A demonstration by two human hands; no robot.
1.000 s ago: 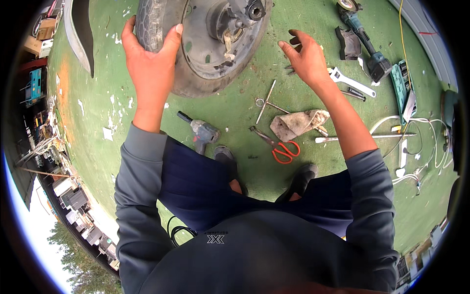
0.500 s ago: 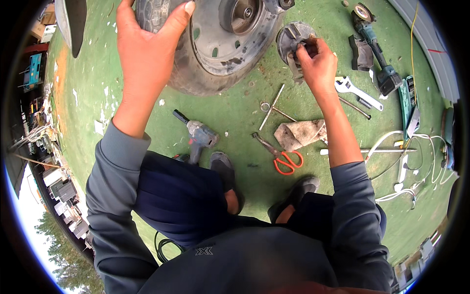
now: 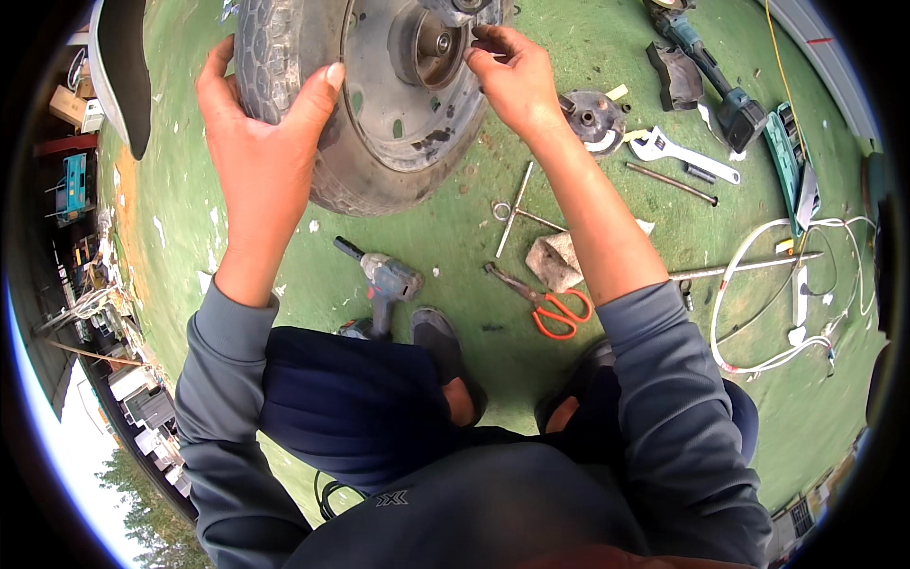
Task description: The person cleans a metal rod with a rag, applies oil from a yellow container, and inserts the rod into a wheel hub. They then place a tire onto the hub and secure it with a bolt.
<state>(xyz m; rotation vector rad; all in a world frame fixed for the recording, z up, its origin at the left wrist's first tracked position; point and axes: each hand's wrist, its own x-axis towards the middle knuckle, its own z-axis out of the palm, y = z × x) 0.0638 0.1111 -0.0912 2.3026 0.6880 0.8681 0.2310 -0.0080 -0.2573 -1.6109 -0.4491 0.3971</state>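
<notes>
The black-treaded wheel (image 3: 379,156) stands tilted on the green floor, its metal rim and round hub (image 3: 438,45) facing right; its top is cut off by the picture's upper edge. My left hand (image 3: 261,142) grips the tire's left side, thumb over the sidewall, fingers around the tread. My right hand (image 3: 519,81) is beside the rim near the hub, with bent fingers slightly apart and nothing visible between them; whether it touches the rim is unclear. A round brake plate (image 3: 590,116) lies on the floor just right of my right wrist.
An impact wrench (image 3: 384,283), orange-handled pincers (image 3: 557,315), a T-handle wrench (image 3: 515,211) and a stained rag (image 3: 553,263) lie near my feet. Rightward are an adjustable wrench (image 3: 687,156), a long bolt (image 3: 673,184), an angle grinder (image 3: 711,71) and a looped pale cable (image 3: 725,327).
My right hand has let go of the brake plate, now on the floor, and moved left to the wheel. My left hand stays on the tire. The view has shifted slightly.
</notes>
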